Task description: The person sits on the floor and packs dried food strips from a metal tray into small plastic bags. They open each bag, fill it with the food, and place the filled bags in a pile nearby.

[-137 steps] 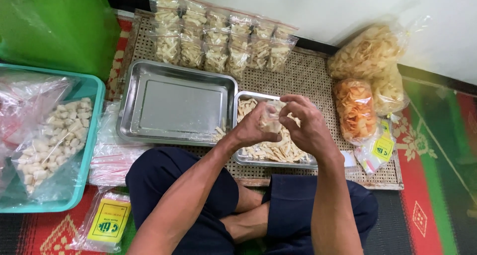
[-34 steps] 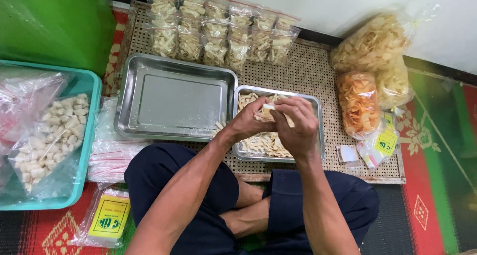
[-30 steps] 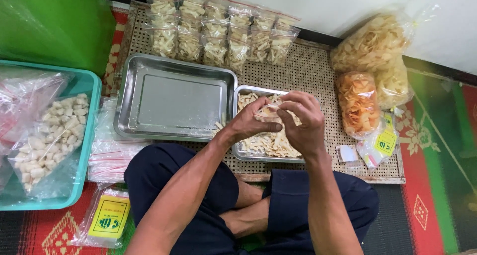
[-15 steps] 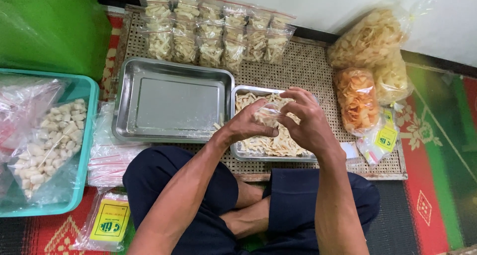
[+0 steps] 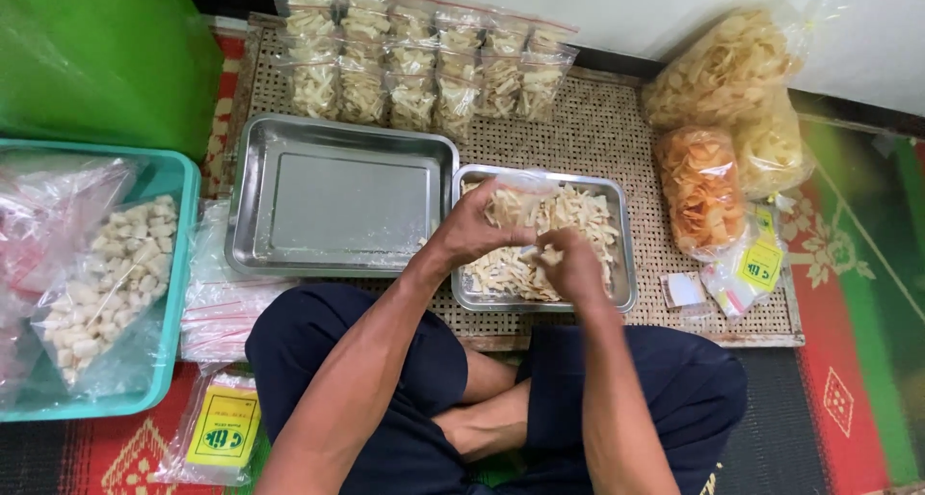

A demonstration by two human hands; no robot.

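Observation:
I sit cross-legged before a small steel tray (image 5: pixel 624 281) holding pale snack sticks (image 5: pixel 578 215). My left hand (image 5: pixel 477 230) holds a small clear plastic bag (image 5: pixel 515 198) partly filled with sticks, just above that tray. My right hand (image 5: pixel 570 266) is closed on a few sticks next to the bag's mouth, over the tray. A larger steel tray (image 5: pixel 337 198) lies bare to the left of my hands.
Rows of filled small bags (image 5: pixel 424 66) lie at the back of the woven mat (image 5: pixel 617 138). Big bags of crackers (image 5: pixel 718 133) sit right. A teal basket (image 5: pixel 178 182) with a bag of pale pieces stands left, flat bags (image 5: pixel 226 307) beside it.
My right hand has dropped from the bag's mouth down to the sticks in the tray and closed on some. The left hand still holds the bag up.

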